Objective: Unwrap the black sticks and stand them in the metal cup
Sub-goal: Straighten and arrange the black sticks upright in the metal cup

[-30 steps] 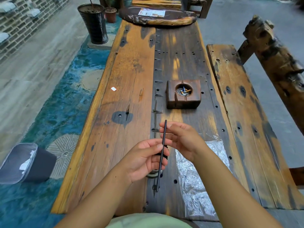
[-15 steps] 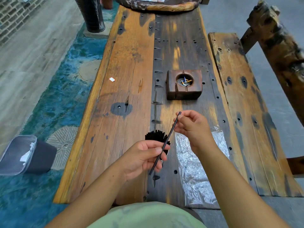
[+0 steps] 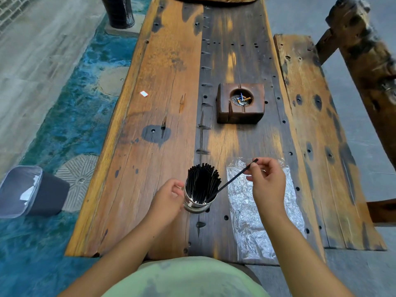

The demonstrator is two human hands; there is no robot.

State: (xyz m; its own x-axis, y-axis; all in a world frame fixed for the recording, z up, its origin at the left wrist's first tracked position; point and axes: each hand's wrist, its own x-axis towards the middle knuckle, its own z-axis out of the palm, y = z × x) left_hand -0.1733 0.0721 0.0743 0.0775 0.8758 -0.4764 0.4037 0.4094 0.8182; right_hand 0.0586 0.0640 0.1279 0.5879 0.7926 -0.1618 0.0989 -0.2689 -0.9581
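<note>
Underneath everything runs a long plank table (image 3: 171,103) of worn, stained wood, with a wooden bench (image 3: 317,125) along its right side. Near the table's close edge lies a crinkled clear plastic wrapper (image 3: 252,211), flat on the boards. Farther off sits a wooden block ashtray (image 3: 240,112) holding cigarette butts. Just left of the wrapper stands the metal cup (image 3: 198,203), packed with upright black sticks (image 3: 201,183). The left hand (image 3: 169,200) curls against the cup's side, seemingly steadying it. The right hand (image 3: 267,185) pinches one black stick (image 3: 233,180) near its top between thumb and fingertips, its lower end dipping into the cup.
</note>
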